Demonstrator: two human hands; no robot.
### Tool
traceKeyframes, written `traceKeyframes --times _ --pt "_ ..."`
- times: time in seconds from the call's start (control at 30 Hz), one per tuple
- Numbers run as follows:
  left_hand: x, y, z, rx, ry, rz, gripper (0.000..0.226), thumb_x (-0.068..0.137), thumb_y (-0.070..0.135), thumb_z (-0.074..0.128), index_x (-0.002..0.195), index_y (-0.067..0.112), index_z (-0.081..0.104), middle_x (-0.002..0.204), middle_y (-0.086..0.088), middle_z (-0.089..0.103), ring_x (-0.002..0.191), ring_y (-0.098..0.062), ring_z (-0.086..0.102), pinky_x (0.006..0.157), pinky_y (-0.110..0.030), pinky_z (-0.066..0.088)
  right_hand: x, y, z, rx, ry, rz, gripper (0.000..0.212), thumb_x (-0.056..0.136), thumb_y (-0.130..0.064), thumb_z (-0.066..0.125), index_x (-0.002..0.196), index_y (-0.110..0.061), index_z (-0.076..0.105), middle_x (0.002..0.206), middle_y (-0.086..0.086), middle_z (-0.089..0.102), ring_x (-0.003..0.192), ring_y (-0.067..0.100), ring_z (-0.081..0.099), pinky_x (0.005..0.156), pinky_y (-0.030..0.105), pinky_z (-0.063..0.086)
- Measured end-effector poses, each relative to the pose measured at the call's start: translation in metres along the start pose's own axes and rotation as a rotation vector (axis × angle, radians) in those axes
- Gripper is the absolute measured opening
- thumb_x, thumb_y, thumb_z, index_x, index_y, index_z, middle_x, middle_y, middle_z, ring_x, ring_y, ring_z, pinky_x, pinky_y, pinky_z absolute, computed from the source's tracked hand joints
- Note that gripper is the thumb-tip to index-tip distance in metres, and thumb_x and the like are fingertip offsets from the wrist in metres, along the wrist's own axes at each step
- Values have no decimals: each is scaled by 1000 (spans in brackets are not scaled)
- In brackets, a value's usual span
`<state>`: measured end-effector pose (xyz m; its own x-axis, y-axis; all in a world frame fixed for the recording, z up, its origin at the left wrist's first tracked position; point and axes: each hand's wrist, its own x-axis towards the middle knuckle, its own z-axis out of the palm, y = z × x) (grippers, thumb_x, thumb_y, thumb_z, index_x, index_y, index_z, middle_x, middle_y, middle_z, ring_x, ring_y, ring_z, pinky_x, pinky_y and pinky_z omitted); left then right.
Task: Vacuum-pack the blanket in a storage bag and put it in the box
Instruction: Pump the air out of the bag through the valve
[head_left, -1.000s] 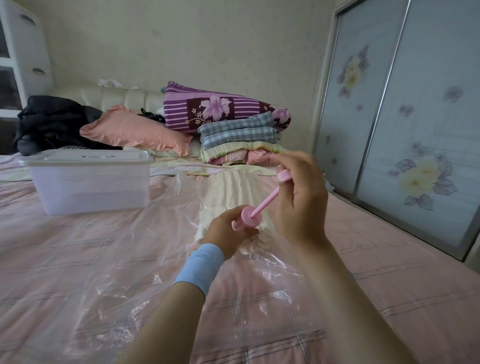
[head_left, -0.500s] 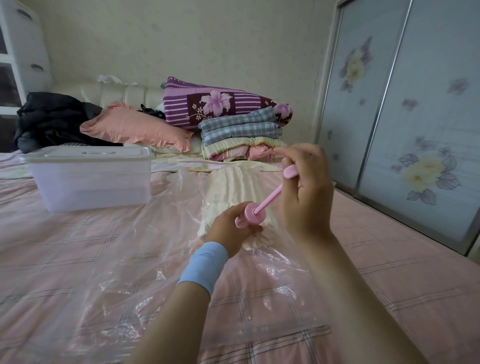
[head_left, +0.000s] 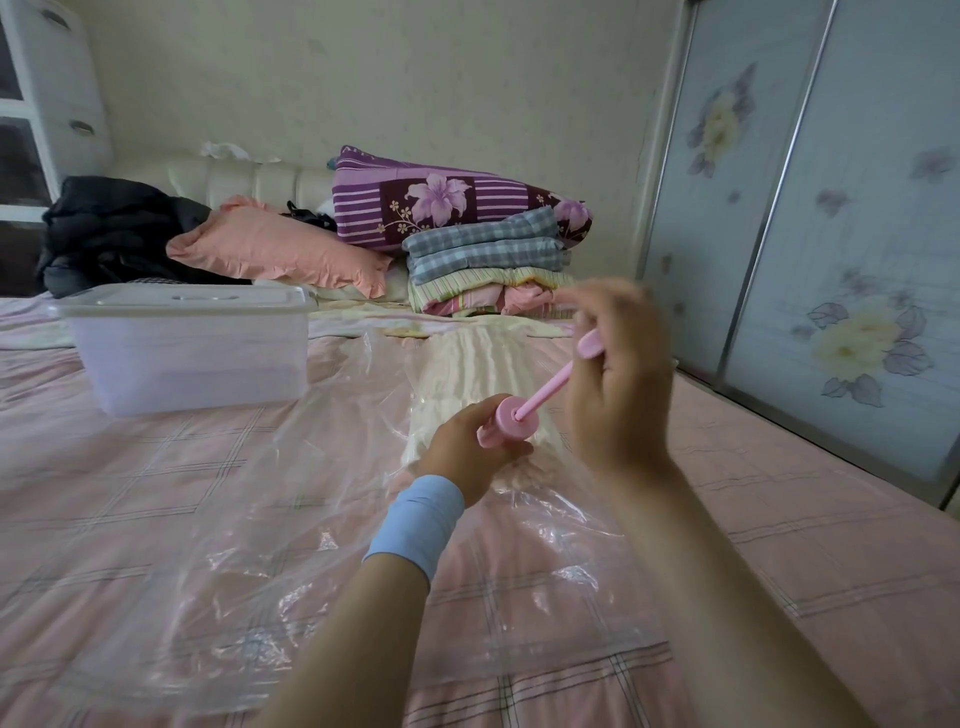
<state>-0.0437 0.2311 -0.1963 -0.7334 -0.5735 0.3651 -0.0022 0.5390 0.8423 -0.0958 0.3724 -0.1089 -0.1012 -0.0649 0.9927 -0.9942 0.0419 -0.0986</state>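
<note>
We have single view only: head-worn wide-angle camera, looking forward and slightly down along bed (head_left: 156, 499) toward headboard (head_left: 249, 179) and far wall. Both forearms enter from bottom edge, near lens; left hand (head_left: 467, 447) and right hand (head_left: 618, 374) sit mid-frame, close. Wardrobe doors (head_left: 831, 218) run along right side, white cabinet (head_left: 47, 104) at left edge. Straight lines bow near frame edges. No second view to share scene.

A pink pillow (head_left: 275, 254) lies beside folded bedding (head_left: 485, 270) near wardrobe doors (head_left: 831, 208).

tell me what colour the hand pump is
Pink, both the pump body and its pulled-out rod; it shows best in the head view.
</note>
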Motion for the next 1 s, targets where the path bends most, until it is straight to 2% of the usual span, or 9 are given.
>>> traceKeyframes --times 0.17,0.3,0.4,0.5,0.57,0.7,0.8,0.87,1.0 --pt "-5 4 3 33 -35 -36 22 73 32 68 90 44 61 87 11 66 81 -14 63 79 -35 55 -68 27 24 -29 -650 259 39 90 -10 45 122 -17 66 120 -1 57 106 22 55 87 45 51" --pt "-5 2 -6 25 -109 -25 37 67 35 73 101 46 63 97 14 68 93 -13 65 85 -31 53 -59 23 18 8 -736 312 46 94 -10 51 138 -24 57 135 -7 53 120 15 52 98 32 47" --pt "-8 -13 -26 93 -188 -54 76 67 30 82 133 45 50 130 11 59 121 -11 54 99 -31 46 -60 20 12 122 -855 444 62 93 -25 65 147 -40 40 141 -14 49 121 8 53 100 31 49" --pt "-19 -33 -49 372 -205 -133 86 77 20 77 148 36 31 147 1 41 135 -20 41 111 -38 36 -69 21 10 265 -974 633 104 82 -33 81 154 -50 8 136 -17 51 118 8 59 101 34 50" --pt "-31 -44 -59 615 -239 -202 82 83 27 72 150 31 26 152 0 33 138 -23 35 112 -39 34 -82 21 8 302 -1069 733 114 80 -29 83 156 -44 -1 135 -18 47 119 6 57 103 31 47" --pt "-59 -63 -61 911 -429 -382 94 81 59 66 154 35 12 162 0 8 149 -27 8 117 -51 21 -126 25 -1 -22 -1379 499 77 84 -45 61 153 -40 27 160 -7 33 143 15 35 117 44 34" --pt "-73 -71 -56 987 -603 -492 91 81 76 46 153 43 1 164 2 -4 150 -31 -3 118 -57 10 -149 25 -5 -260 -1568 472 75 97 -61 39 161 -32 12 169 -4 4 156 18 3 124 46 7" --pt "-77 -66 -57 1018 -663 -513 88 82 78 41 153 42 4 164 1 1 150 -31 3 120 -53 10 -152 23 -8 -292 -1557 474 70 98 -65 35 159 -35 22 168 -3 15 154 20 17 123 44 16" --pt "-82 -26 -66 1050 -845 -505 82 87 69 47 155 36 14 162 1 15 148 -26 16 117 -44 16 -130 17 -18 -303 -1639 467 52 90 -55 52 141 -43 52 146 -6 53 129 20 53 106 33 41"
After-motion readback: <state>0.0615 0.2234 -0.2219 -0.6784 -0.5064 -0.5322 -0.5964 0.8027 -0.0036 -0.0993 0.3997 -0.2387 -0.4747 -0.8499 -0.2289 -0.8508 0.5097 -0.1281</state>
